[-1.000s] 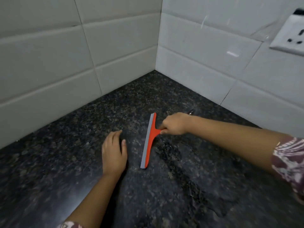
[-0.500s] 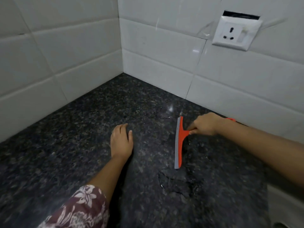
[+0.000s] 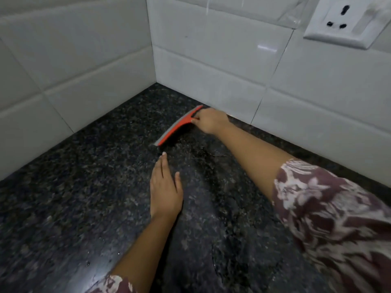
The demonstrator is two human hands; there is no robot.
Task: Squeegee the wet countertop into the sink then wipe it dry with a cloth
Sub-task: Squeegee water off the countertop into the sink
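An orange squeegee (image 3: pixel 177 127) with a grey rubber blade lies slanted on the dark speckled granite countertop (image 3: pixel 88 197), its far end close to the back wall. My right hand (image 3: pixel 209 122) grips its handle, arm stretched toward the corner. My left hand (image 3: pixel 166 190) rests flat on the counter with straight fingers, just in front of the blade's near end. A thin wet streak (image 3: pixel 211 157) shows on the stone right of the blade. No sink or cloth is in view.
White tiled walls (image 3: pixel 211 66) meet in a corner behind the squeegee. A white power socket (image 3: pixel 347 22) is mounted on the right wall, top right. My patterned sleeve (image 3: pixel 330 218) covers the lower right.
My right hand has carried the squeegee back toward the wall corner and turned the blade to a slant. The view has swung right. My left hand has stayed flat on the counter.
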